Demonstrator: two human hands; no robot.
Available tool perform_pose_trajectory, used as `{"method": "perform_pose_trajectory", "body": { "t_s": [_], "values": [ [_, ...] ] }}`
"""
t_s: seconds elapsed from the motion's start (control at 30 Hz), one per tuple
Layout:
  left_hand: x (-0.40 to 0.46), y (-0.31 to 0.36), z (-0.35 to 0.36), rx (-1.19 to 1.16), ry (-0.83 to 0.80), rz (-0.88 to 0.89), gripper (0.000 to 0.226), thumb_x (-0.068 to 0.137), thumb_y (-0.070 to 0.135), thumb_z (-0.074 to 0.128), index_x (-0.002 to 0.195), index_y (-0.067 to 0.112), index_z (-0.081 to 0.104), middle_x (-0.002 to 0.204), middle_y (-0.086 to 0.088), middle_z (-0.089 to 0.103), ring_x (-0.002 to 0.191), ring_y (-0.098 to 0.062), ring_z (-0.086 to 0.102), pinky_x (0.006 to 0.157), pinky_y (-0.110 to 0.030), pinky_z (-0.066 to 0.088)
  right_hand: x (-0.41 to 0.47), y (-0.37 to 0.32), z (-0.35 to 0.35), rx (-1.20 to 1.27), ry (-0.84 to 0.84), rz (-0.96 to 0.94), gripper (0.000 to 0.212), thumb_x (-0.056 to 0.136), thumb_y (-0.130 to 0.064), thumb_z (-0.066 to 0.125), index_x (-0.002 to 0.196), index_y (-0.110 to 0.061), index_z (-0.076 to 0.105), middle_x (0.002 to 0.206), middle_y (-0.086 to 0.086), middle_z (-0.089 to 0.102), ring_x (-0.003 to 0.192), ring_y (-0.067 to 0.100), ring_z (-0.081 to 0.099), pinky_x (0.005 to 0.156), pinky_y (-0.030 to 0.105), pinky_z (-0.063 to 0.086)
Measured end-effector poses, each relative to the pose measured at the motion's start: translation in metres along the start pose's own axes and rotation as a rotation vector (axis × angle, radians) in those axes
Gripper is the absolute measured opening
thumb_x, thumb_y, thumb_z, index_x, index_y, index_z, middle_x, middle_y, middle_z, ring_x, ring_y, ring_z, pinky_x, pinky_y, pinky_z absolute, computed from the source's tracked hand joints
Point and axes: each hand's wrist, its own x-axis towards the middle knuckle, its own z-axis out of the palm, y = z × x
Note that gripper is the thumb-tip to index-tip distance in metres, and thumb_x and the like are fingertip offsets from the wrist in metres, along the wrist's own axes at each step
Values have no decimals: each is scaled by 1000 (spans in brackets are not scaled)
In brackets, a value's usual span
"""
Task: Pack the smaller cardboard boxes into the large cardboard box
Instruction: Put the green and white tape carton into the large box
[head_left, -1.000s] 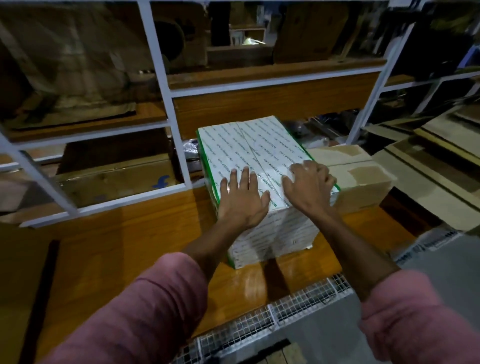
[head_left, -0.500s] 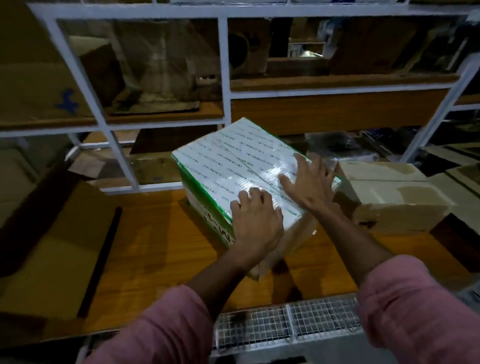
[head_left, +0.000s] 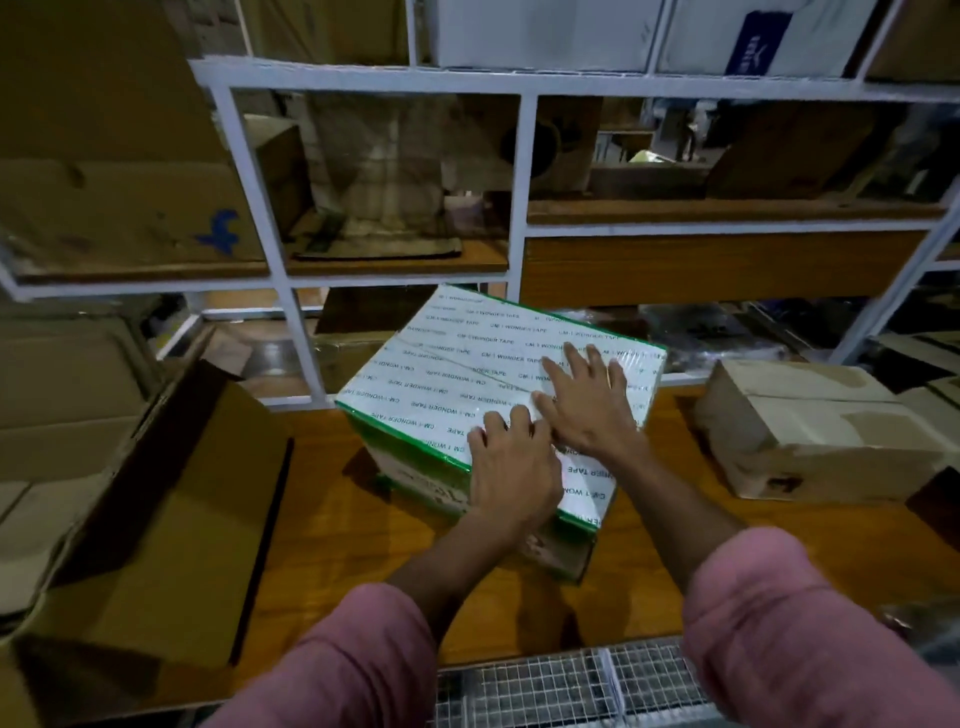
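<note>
Nearest the camera, two pink sleeves (head_left: 789, 618) reach forward over a wire-mesh edge (head_left: 550, 686) and a wooden work surface (head_left: 332, 525). The left hand (head_left: 511, 470) lies on the near part of the top of a white box with green edging (head_left: 467, 374), its fingers bent at the knuckles and pressing down without gripping anything. The right hand (head_left: 584, 408) lies flat just beyond it, fingers spread and straight on the shiny top, the two hands touching at the thumbs. The box sits on the wooden surface at the middle, turned at an angle so that one corner points toward the person; its long axis runs from near right to far left, and its top tilts slightly. Rows of print across it read "CM-1 WONDER TAPE". To the left, an open large cardboard box (head_left: 171, 525) stands with its flaps raised. To the right, well apart from the white box, rests a plain taped carton (head_left: 810, 431). Behind stands a white metal rack (head_left: 280, 312), with a brown carton bearing a blue logo (head_left: 221, 234) at upper left. Compared with half a second earlier, the white box is turned further and the left hand has slid closer to the right one.
</note>
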Motion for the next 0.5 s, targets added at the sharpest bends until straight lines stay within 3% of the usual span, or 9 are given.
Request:
{"method": "perform_pose_trajectory", "body": {
  "t_s": [0.07,0.13,0.2,0.27,0.4,0.5],
  "values": [
    [3,-16,1,-19,-9,79,35,93,29,42,123,17,55,122,-10,53,114,-35,48,98,-56,40,-6,-6,3,-12,-11,29,61,108,-52,21,163,-28,15,172,5,-1,157,31,-9,124,58,-3],
    [14,-30,-5,-14,-47,146,32,97,22,43,128,16,52,127,-9,51,116,-32,48,101,-51,41,-15,-20,5,-1,-22,89,58,110,-45,22,164,-28,11,172,4,-5,157,30,-12,124,60,-5],
    [30,-45,-12,-16,-37,136,30,98,16,45,127,13,52,127,-10,52,111,-27,49,95,-41,43,-25,-43,7,12,-49,163,62,109,-37,33,164,-26,7,172,6,-9,157,33,-14,122,64,-4],
    [41,-62,-16,2,-20,120,30,98,14,50,128,12,52,127,-12,51,106,-26,51,86,-36,44,-35,-70,13,12,-50,208,69,106,-42,38,164,-24,4,171,8,-12,156,35,-15,121,66,-7],
    [42,-89,-13,-31,-43,92,33,99,24,59,128,16,45,131,-12,42,89,-28,62,65,-38,44,-52,-103,27,-50,33,196,62,107,-51,19,163,-27,9,172,8,-7,156,36,-13,119,67,-7],
    [46,-100,-13,-22,-10,181,31,101,29,53,128,15,47,132,-13,43,94,-30,60,66,-42,45,-56,-101,30,-89,39,130,60,106,-51,8,163,-32,6,172,4,-5,157,33,-11,120,67,-4]
  ]
}}
